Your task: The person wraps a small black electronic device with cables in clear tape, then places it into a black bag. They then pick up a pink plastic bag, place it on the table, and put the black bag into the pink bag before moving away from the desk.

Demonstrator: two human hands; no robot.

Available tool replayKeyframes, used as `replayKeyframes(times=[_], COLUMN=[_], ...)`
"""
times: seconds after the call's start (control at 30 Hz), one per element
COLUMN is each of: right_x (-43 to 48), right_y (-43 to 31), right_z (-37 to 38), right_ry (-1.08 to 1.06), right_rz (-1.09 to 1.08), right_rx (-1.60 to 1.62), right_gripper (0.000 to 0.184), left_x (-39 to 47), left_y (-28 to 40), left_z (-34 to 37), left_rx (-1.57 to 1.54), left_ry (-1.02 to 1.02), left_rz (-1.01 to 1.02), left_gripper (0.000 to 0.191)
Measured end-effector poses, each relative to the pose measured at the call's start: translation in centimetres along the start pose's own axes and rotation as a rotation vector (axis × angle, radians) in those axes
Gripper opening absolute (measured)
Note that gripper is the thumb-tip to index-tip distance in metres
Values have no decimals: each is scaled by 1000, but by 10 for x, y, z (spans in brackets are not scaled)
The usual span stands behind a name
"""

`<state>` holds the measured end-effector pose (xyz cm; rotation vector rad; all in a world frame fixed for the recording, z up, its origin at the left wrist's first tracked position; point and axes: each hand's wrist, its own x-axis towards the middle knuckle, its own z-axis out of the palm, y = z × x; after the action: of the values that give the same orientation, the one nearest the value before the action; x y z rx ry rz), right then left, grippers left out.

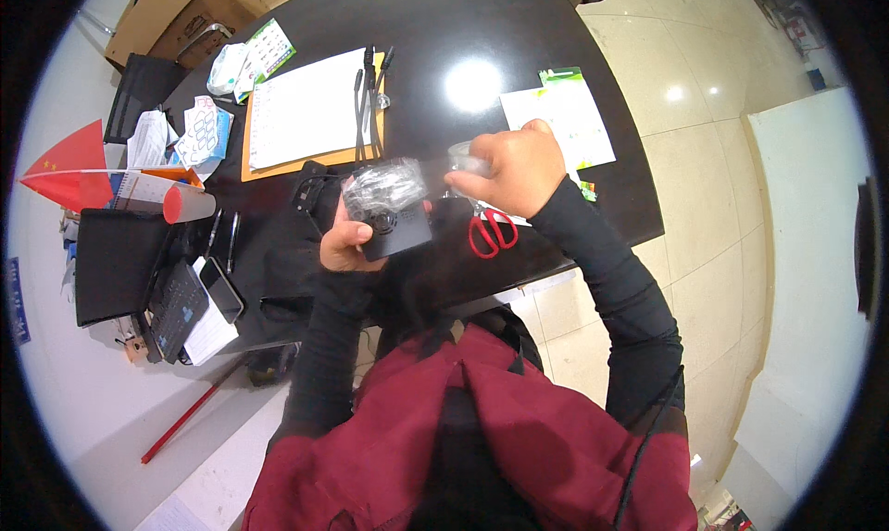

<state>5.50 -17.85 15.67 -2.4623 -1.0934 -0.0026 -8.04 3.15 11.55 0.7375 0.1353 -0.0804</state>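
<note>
My left hand [347, 243] holds a flat black box-shaped device [403, 236] with a round pattern on its face. Crumpled clear plastic wrap [386, 186] covers the device's upper part. To the right, my right hand [517, 166] grips a roll of clear tape [462, 157] between thumb and fingers; a faint transparent strip seems to run from it towards the wrap. Below that hand lie scissors with red handles [492, 234]. Black cables [368, 107] rest across a white paper pad [305, 114] beyond my left hand.
On the dark table [430, 17], printed leaflets [587, 125] lie at the right. A laptop [121, 267], a smartphone [221, 289], pens [234, 239], a cup with a red top [189, 204] and a small red flag [73, 166] stand or lie at the left. A cardboard box [156, 17] is at the upper left.
</note>
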Motion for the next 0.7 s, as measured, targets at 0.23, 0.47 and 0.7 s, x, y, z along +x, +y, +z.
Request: replayKeyframes(times=[0.23, 0.47, 0.7], right_x=[-4, -6, -3], right_y=[-7, -16, -27], right_z=[15, 17, 33], right_ry=[184, 112, 212], right_rz=[15, 109, 163], right_rx=[34, 111, 137], right_gripper=[37, 41, 39], left_x=[0, 1, 4], left_y=[-7, -12, -16], left_z=[0, 9, 2], left_rx=[-57, -177, -291], left_ry=[-18, -14, -7], left_rz=[26, 0, -85], left_gripper=[88, 90, 90])
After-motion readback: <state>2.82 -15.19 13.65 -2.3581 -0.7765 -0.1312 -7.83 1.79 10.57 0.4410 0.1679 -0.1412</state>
